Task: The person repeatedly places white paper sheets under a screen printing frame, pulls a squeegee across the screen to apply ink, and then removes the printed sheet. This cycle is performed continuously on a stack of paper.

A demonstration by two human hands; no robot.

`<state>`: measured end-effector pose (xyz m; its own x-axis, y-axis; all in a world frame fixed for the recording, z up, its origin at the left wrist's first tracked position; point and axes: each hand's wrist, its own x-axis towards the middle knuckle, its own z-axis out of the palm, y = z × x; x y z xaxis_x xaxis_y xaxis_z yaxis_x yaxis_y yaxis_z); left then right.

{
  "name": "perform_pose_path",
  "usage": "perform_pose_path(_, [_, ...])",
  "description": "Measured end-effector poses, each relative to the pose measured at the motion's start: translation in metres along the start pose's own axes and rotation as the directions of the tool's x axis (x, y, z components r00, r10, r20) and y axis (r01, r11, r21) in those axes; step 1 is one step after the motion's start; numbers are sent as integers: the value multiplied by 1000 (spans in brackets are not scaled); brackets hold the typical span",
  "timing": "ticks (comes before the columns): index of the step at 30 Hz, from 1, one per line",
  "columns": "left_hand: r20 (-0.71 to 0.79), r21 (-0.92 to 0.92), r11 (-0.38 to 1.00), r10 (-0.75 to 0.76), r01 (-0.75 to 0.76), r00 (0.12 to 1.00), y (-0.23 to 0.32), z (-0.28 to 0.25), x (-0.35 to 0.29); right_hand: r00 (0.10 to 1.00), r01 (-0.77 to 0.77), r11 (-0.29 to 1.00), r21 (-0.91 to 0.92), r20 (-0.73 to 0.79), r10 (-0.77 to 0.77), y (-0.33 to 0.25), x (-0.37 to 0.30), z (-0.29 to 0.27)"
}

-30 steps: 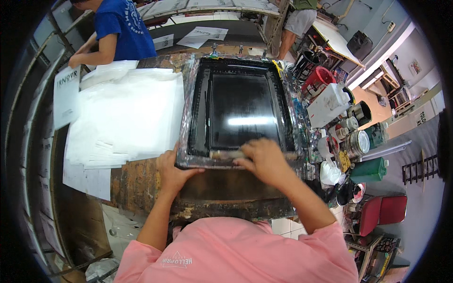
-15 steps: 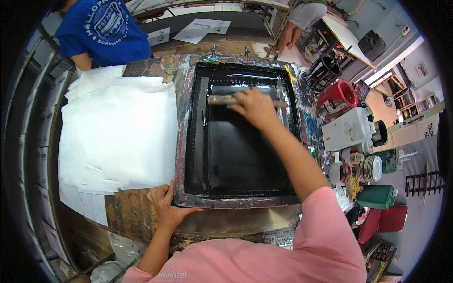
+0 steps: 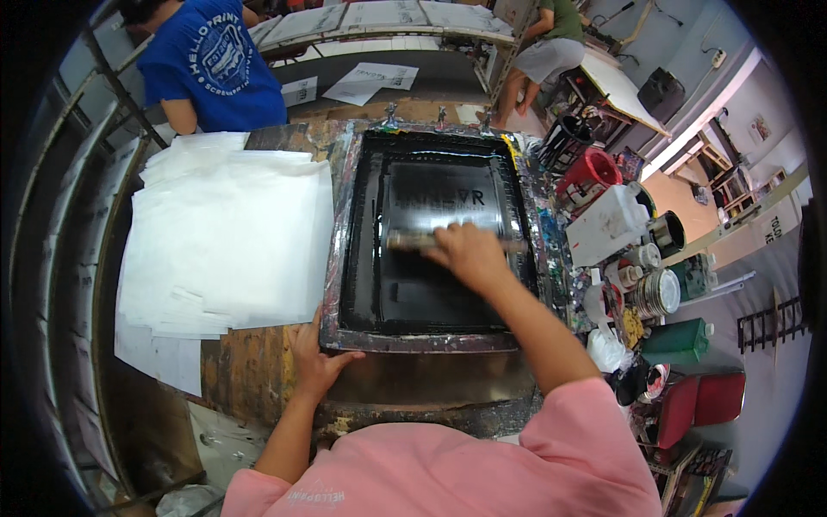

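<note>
Observing screen frame (image 3: 422,344).
I'm watching right hand (image 3: 472,257) gripping squeegee (image 3: 410,240) inside, left hand (image 3: 316,362) holding frame's near-left corner.

Worktable (image 3: 245,366): brown wood, heavily stained
Left side: loose stack of white sheets (image 3: 233,241)
Middle: dark-meshed screen frame (image 3: 422,343)

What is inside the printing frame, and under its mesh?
Inside the frame is dark, ink-coated mesh with faint lettering near the far end; the right hand holds a squeegee across it. Anything under the mesh is covered.
</note>
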<state>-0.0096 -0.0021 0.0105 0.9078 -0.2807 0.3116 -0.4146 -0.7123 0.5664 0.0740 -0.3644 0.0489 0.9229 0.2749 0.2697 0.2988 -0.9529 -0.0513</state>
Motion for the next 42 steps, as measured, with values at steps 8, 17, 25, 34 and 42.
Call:
perform_pose_path(8, [-157, -671, 740, -213, 54, 964, 43, -11, 28, 1000, -20, 995, 96, -22, 22, -88, -63, -157])
perform_pose_path(17, [-545, -684, 625, -94, -376, 833, 31, 30, 224, 807, -56, 986, -160, -588, -50, -46, 65, -250])
perform_pose_path(25, [16, 17, 997, 79, -79, 997, -58, 156, 312, 823, -25, 993, -118, -566, -47, -37, 98, -265])
perform_pose_path(34, [5, -365, 931, -24, 24, 1000, -24, 90, 314, 809, -98, 993, -62, -587, 44, -35, 96, -273])
perform_pose_path(42, [-485, -447, 866, -446, 226, 752, -158, -22, 112, 818, -94, 993, -71, -575, 37, -57, 58, -251])
